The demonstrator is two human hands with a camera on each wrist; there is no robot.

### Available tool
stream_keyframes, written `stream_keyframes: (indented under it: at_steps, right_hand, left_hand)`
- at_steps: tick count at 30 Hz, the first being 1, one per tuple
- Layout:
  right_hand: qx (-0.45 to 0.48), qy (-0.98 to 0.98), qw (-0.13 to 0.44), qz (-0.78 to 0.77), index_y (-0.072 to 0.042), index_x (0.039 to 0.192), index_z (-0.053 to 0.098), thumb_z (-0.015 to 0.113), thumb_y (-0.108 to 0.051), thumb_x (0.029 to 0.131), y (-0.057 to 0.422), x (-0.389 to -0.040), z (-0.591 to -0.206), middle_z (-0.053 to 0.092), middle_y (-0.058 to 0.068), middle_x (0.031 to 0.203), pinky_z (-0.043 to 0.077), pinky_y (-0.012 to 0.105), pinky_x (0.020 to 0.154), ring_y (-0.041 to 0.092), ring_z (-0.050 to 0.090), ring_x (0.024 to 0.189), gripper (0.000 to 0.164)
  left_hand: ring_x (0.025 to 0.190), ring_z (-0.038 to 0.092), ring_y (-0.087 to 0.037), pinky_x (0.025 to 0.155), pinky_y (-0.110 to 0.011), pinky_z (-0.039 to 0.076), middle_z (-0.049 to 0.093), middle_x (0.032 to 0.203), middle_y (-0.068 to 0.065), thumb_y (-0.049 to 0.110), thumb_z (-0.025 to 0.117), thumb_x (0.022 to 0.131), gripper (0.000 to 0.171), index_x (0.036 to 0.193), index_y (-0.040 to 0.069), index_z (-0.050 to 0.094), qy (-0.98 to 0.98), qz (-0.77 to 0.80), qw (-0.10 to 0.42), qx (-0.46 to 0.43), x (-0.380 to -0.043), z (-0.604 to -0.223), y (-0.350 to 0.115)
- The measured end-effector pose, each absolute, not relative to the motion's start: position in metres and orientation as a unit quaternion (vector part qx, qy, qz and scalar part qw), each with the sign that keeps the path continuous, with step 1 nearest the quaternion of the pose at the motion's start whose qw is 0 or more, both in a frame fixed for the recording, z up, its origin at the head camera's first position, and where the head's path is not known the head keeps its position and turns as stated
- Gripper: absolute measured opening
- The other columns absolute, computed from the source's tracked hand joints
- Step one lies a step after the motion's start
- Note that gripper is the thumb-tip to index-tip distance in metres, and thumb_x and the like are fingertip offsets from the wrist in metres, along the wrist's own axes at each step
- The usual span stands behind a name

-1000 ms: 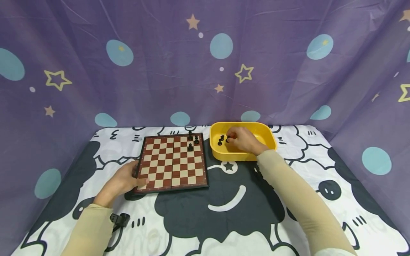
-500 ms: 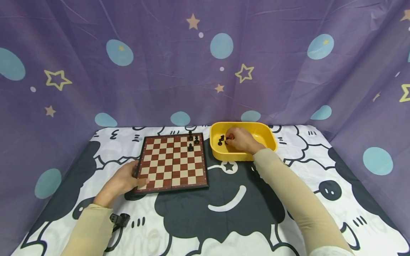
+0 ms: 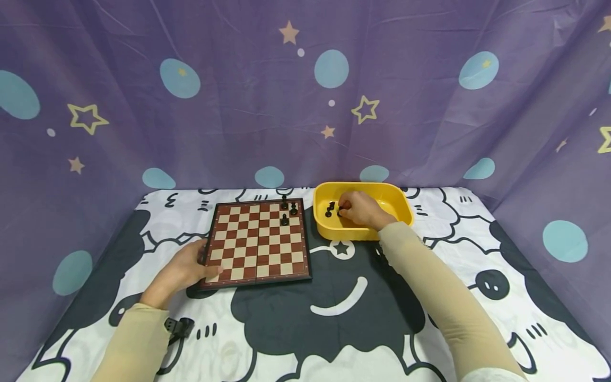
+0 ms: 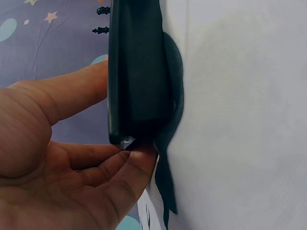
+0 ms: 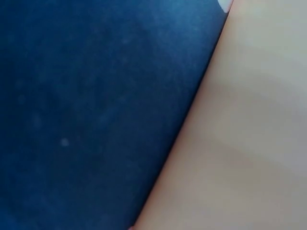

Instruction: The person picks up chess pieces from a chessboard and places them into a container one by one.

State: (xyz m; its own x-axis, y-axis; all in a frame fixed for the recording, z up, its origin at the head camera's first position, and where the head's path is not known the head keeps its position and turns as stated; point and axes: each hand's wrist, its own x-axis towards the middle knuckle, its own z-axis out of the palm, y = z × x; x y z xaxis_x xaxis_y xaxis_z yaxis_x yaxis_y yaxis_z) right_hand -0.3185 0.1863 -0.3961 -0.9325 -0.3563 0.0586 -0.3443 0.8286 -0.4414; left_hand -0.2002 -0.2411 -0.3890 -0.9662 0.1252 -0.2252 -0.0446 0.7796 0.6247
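Observation:
My left hand (image 3: 183,268) grips the near left corner of a brown-and-cream chessboard (image 3: 258,241). In the left wrist view the thumb lies over the dark board edge (image 4: 139,72) and the other fingers are at its corner. Black chess pieces stand at the far right of the board, among them a pawn (image 3: 284,220). Inside a yellow tub (image 3: 350,234), my right hand (image 3: 363,208) pinches a small black chess piece (image 3: 340,211), mostly hidden by the fingers. Loose black pieces (image 3: 329,213) lie left of those fingers. The right wrist view shows only blurred cloth and skin.
A black-and-white cartoon cloth (image 3: 334,318) covers the table. Beside the left sleeve is a small black device (image 3: 180,327) with a cable. A purple curtain (image 3: 238,106) with stars hangs behind the table and along both sides.
The right hand has shifted only slightly within the tub, its fingers working at a black piece. The left hand and the board have stayed in place.

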Motion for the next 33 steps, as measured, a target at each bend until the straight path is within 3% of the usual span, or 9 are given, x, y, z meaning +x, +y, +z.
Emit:
stream_keyframes:
  at_steps: [17,33]
  right_hand:
    - [-0.181,0.953,0.02,-0.241,-0.006,0.105,0.067,0.069,-0.015,0.086,0.191,-0.315,-0.39,0.067,0.007,0.096,0.048,0.039,0.085,0.022,0.06,0.09,0.021]
    - [-0.193,0.947,-0.006,-0.258,-0.004,0.105,0.068,0.068,-0.017,0.087,0.194,-0.297,-0.384,0.067,0.006,0.093,0.048,0.039,0.081,0.021,0.06,0.085,0.023]
  left_hand:
    - [0.097,0.057,-0.034,0.082,-0.05,0.045,0.057,0.112,-0.027,0.022,0.079,0.08,0.086,0.141,-0.012,0.029,0.938,0.322,0.13,0.011,-0.202,-0.387,-0.241]
    - [0.096,0.057,-0.033,0.082,-0.05,0.044,0.058,0.11,-0.025,0.023,0.079,0.079,0.084,0.14,-0.01,0.032,0.94,0.314,0.13,0.01,-0.201,-0.391,-0.241]
